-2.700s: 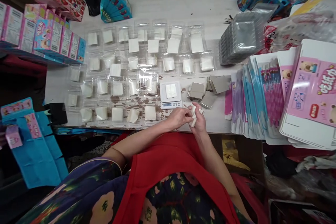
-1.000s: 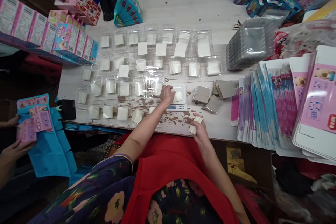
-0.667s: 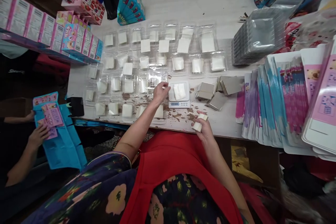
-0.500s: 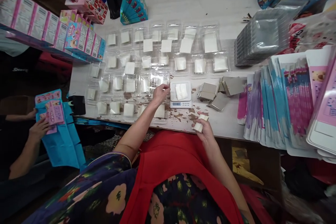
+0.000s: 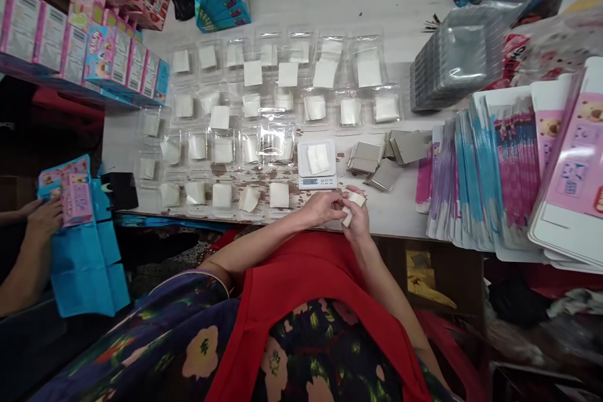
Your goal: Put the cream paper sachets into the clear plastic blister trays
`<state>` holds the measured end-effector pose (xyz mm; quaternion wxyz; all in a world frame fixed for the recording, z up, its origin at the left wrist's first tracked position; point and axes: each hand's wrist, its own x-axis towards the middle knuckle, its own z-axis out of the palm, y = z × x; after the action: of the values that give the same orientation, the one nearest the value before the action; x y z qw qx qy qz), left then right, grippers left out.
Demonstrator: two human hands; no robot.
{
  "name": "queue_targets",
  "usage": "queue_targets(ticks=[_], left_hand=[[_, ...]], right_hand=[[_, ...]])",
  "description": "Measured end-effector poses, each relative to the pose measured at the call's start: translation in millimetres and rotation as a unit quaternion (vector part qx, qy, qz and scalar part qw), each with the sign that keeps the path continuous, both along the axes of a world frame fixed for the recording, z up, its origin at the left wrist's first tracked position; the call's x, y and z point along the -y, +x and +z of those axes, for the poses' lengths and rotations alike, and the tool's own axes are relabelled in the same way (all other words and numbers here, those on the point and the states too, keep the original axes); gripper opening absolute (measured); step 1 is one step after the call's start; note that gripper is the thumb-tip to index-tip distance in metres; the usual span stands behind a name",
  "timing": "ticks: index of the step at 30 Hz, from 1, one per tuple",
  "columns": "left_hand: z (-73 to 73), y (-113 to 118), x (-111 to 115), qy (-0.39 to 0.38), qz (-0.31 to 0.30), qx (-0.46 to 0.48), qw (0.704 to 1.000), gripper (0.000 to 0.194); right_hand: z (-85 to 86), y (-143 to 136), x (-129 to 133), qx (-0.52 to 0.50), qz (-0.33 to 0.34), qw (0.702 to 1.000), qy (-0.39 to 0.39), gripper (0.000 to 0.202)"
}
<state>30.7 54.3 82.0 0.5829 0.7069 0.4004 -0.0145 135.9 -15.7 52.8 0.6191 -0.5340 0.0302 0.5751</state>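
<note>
My right hand (image 5: 358, 221) is closed round a small stack of cream-white squares (image 5: 354, 202) close to the table's front edge. Against that stack, my left hand (image 5: 326, 208) has its fingertips pinched together; whether a sheet is between them is too small to make out. Just beyond both hands stands a white digital scale (image 5: 304, 169), with a small pile of white squares (image 5: 318, 158) on its pan. Clear plastic trays (image 5: 277, 120) in rows lie left of and behind the scale, many holding white squares (image 5: 223, 151).
Grey square stacks (image 5: 367, 157) lie right of the scale. Farther right are nested clear trays (image 5: 464, 56) and printed card packs (image 5: 499, 163). Pink boxes (image 5: 113, 56) line the left. At far left, another person's hands (image 5: 44, 217) hold a blue printed sheet (image 5: 87, 264).
My left hand has come from beside the scale back to the stack in my right hand. The view has shifted slightly. At left, the other person's hands have moved on the blue sheet.
</note>
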Motion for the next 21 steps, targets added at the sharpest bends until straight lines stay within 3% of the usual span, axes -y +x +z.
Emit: queue_targets(ticks=[4,10,14,17,21], left_hand=[[3.2,3.4,0.6,0.015,0.020,0.002,1.000,0.010],[14.2,3.3,-4.7,0.023,0.042,-0.007,0.999,0.015],[9.6,3.1,-4.3,0.006,0.079,0.017,0.997,0.015],[1.7,1.3,-6.5,-0.077,0.138,0.062,0.985,0.015],[-9.0,-4.7,-12.7,-0.261,0.223,0.098,0.934,0.018]], right_hand=[[8.9,2.6,-5.3,0.036,0.022,0.999,0.022,0.041],[16.3,3.9,-11.2,0.024,0.024,0.998,0.044,0.041],[18.7,4.2,-12.3,0.026,0.033,0.998,0.040,0.040],[20.5,7.2,-11.7,0.011,0.028,0.998,0.052,0.040],[23.4,14.7,-10.7,-0.054,0.029,0.996,0.069,0.039]])
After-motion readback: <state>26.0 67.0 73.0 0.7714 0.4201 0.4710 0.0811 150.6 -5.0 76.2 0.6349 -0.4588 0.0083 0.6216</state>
